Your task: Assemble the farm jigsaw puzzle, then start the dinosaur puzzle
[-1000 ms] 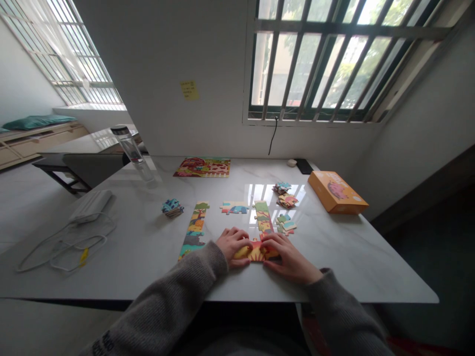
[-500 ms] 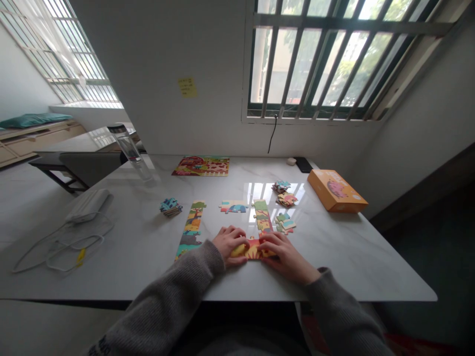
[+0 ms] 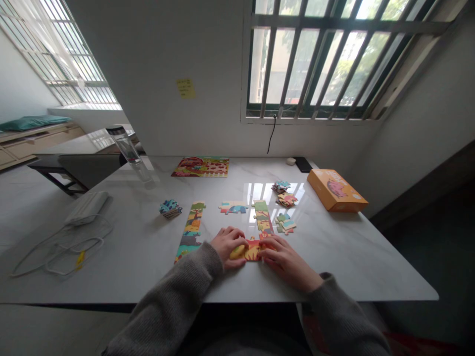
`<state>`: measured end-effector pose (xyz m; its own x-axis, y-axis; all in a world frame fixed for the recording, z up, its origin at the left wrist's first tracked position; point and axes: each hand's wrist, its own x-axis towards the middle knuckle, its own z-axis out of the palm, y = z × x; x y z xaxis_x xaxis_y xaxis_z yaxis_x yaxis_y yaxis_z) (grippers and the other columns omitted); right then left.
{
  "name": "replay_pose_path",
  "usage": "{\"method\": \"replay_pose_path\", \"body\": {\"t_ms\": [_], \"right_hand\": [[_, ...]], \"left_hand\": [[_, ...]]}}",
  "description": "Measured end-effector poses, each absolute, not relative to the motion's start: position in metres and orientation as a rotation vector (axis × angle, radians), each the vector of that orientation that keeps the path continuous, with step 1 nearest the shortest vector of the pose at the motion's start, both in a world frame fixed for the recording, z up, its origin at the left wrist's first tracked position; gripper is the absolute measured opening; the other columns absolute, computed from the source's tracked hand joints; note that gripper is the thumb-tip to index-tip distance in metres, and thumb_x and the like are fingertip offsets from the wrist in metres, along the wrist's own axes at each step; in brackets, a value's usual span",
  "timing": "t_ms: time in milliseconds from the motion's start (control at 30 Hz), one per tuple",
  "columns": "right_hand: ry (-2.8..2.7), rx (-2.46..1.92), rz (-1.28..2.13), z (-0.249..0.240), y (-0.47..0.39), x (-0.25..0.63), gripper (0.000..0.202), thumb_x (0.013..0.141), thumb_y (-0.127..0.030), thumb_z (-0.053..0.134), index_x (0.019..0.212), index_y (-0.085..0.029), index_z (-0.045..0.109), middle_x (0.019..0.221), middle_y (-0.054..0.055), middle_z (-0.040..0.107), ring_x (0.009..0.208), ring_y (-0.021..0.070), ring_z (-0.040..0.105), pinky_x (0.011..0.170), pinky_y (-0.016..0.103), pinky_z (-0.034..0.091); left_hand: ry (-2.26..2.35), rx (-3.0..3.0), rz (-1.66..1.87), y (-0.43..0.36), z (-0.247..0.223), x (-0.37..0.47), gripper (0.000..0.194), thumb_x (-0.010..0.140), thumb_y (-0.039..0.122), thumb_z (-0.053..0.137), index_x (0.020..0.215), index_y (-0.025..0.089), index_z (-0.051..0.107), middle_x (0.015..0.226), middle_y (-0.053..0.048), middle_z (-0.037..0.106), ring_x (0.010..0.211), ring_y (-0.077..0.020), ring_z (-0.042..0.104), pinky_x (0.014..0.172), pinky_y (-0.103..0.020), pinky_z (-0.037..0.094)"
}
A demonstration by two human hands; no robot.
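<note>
Along the near side of the table lies a red and yellow row of jigsaw puzzle pieces (image 3: pixel 253 251). My left hand (image 3: pixel 227 247) curls its fingers and thumb round a yellow puzzle piece (image 3: pixel 236 252) at the row's left part. On the row's right part, my right hand (image 3: pixel 287 262) grips a puzzle piece with bent fingers that mostly cover it. A joined column of pieces (image 3: pixel 191 228) runs up at left, and another column (image 3: pixel 261 217) rises above my right hand. Between their far ends sits a short joined strip with a blue animal (image 3: pixel 233 207).
Piles of pieces lie at left (image 3: pixel 170 208) and right (image 3: pixel 287 199), with loose pieces (image 3: pixel 285 224) nearer. Behind is a farm picture board (image 3: pixel 200 167). An orange box (image 3: pixel 337 190), black phone (image 3: pixel 303 164), glass bottle (image 3: pixel 129 153) and white device with cable (image 3: pixel 87 207) also stand around.
My right hand's fingers have shifted slightly and drawn lower over the row's right part. My left hand stays nearly in place on the yellow piece. The view has tilted a little.
</note>
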<state>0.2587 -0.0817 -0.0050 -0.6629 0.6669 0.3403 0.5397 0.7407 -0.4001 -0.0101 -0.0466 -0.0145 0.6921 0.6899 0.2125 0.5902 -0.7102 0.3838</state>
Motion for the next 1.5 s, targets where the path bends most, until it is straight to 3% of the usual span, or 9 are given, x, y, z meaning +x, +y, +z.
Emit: {"method": "replay_pose_path", "body": {"t_ms": [600,933,1333,1500], "right_hand": [[-2.422,-0.886,0.467,-0.003,-0.084,0.258,0.017,0.097,-0.013,0.052,0.102,-0.024,0.064,0.121,0.007,0.06,0.122,0.0223,0.051,0.105,0.041,0.049],[-2.406,-0.852,0.431,-0.005,-0.085,0.257,0.018,0.096,-0.012,0.054,0.104,-0.023,0.065,0.118,0.007,0.065,0.12,0.0223,0.054,0.106,0.043,0.049],[-2.391,-0.967,0.278,-0.01,-0.102,0.255,0.026,0.096,-0.015,0.053,0.118,-0.023,0.064,0.125,0.009,0.065,0.123,0.0251,0.055,0.109,0.051,0.048],[-2.396,-0.972,0.232,-0.01,-0.103,0.254,0.033,0.094,-0.013,0.053,0.124,-0.024,0.062,0.126,0.009,0.066,0.124,0.0256,0.055,0.107,0.049,0.05]], "left_hand": [[1.018,2.608,0.458,-0.048,-0.009,0.0,0.029,0.078,0.041,0.075,0.101,0.027,0.066,0.12,-0.003,0.064,0.111,-0.0265,0.05,0.097,-0.043,0.033],[1.049,2.618,0.474,-0.053,-0.013,-0.002,0.035,0.081,0.042,0.073,0.111,0.027,0.063,0.123,-0.005,0.062,0.114,-0.0267,0.05,0.096,-0.042,0.035],[1.006,2.622,0.468,-0.048,-0.014,-0.002,0.026,0.082,0.044,0.072,0.102,0.028,0.067,0.121,-0.001,0.066,0.111,-0.0248,0.051,0.096,-0.041,0.035],[0.976,2.736,0.471,-0.053,-0.018,0.002,0.033,0.089,0.044,0.063,0.12,0.033,0.065,0.128,-0.005,0.061,0.114,-0.0269,0.05,0.098,-0.045,0.036]]}}
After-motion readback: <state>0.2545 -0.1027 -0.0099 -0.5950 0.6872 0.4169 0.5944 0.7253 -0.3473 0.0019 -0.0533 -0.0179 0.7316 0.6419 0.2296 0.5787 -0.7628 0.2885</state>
